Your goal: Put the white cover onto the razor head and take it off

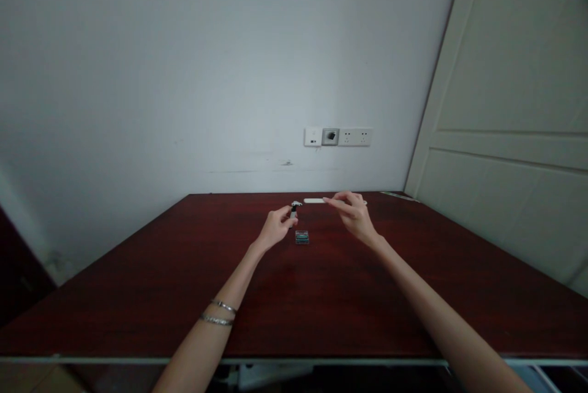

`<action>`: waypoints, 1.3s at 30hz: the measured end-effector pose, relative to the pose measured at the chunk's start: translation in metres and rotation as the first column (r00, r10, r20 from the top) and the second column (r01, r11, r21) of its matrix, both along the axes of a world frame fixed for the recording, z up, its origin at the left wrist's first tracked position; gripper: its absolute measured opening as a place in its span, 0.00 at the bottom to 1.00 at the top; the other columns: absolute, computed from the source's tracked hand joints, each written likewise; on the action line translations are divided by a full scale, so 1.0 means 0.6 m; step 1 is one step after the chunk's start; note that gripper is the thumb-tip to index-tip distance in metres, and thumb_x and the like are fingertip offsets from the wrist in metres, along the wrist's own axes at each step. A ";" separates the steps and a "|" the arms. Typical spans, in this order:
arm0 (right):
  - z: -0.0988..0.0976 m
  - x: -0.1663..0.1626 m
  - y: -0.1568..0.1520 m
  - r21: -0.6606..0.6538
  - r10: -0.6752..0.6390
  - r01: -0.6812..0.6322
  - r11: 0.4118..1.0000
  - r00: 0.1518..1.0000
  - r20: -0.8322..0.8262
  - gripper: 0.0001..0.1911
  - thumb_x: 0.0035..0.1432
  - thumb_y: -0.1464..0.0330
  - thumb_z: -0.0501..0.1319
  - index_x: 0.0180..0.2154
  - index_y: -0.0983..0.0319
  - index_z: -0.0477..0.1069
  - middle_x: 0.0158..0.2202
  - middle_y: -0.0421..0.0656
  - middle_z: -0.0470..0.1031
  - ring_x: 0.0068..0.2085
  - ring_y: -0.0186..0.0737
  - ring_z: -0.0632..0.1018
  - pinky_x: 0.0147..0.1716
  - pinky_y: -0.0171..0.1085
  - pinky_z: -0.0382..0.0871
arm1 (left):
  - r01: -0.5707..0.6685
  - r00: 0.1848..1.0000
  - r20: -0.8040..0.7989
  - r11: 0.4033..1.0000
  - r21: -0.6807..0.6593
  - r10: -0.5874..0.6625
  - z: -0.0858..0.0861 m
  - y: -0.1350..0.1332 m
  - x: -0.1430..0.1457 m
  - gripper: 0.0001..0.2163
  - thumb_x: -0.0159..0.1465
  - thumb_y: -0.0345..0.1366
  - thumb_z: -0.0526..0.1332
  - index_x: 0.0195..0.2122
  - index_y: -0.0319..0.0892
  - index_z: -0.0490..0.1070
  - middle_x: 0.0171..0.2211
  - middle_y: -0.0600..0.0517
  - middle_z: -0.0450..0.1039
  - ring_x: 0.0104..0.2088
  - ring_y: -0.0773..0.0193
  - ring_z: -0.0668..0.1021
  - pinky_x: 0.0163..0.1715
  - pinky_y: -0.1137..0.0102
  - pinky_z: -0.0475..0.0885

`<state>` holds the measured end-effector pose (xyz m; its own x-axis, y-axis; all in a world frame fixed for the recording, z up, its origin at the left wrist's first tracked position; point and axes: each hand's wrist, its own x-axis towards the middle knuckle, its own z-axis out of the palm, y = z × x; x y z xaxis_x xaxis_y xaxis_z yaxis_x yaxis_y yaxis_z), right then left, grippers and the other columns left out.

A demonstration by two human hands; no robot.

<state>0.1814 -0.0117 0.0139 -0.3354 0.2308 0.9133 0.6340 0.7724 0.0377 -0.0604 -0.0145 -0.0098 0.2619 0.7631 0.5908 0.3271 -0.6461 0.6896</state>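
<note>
My left hand [275, 226] is closed around the handle of a small razor [293, 214]. It stands upright, with a grey handle, a black neck and a pale head on top. Just in front of it, a small clear case [302, 237] with something teal inside lies on the table. My right hand [351, 212] pinches a slim white flat stick [314, 201] between thumb and fingers. The stick runs level, its left end pointing towards the razor head without touching it. Its middle is hidden behind my fingers, and a bit of its far end shows to the right.
Both hands are over a dark red wooden table [294, 307] that reaches a white wall. Wall sockets [354, 137] sit above the back edge. A thin flat strip [399, 196] lies at the back right corner, beside a pale door panel [509, 148].
</note>
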 end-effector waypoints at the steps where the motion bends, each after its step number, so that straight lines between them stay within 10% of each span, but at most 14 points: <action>1: 0.004 0.000 -0.001 0.009 -0.001 0.001 1.000 1.000 -0.003 0.21 0.59 0.77 0.52 0.48 0.52 0.71 0.37 0.44 0.70 0.38 0.38 0.69 0.38 0.40 0.59 | -0.005 1.000 -0.014 1.000 0.007 0.005 -0.002 0.000 0.001 0.04 0.56 0.32 0.57 0.31 0.38 0.69 0.27 0.53 0.71 0.28 0.67 0.73 0.32 0.74 0.68; 39: 0.015 0.001 -0.019 -0.042 0.025 -0.021 0.999 0.996 0.080 0.22 0.59 0.77 0.51 0.48 0.49 0.71 0.38 0.44 0.69 0.37 0.38 0.69 0.37 0.39 0.62 | -0.059 0.997 -0.036 0.992 0.115 0.063 0.010 -0.015 0.010 0.06 0.58 0.33 0.58 0.34 0.38 0.72 0.31 0.50 0.75 0.32 0.64 0.75 0.35 0.73 0.69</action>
